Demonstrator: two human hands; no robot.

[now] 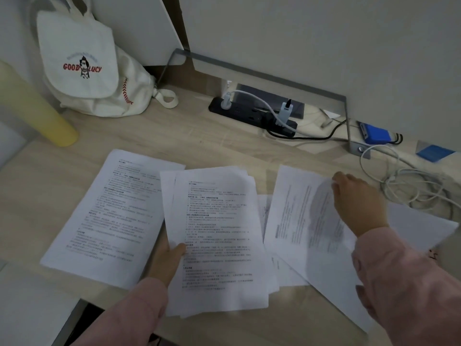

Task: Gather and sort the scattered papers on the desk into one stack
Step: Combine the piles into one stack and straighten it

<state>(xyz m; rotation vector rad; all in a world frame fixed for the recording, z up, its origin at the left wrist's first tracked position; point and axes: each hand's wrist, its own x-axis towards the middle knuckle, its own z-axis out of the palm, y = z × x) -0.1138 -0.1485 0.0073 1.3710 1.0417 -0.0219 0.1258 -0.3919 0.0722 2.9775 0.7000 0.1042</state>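
Note:
My left hand (167,260) grips a bundle of several printed sheets (217,233) by its left edge, thumb on top, held just above the wooden desk (194,136). To the left a single printed sheet (112,216) lies flat on the desk. My right hand (356,203) rests fingers-down on the top of a tilted printed sheet (304,228) at the right, which looks blurred. More sheets (284,270) lie partly hidden under the bundle and that page. A blank sheet (424,228) pokes out behind my right wrist.
A white cloth backpack (92,71) leans at the back left, beside a yellow cylinder (37,113). A black power strip (252,113) with plugs and coiled white cables (414,188) sit at the back right, near blue objects (376,133).

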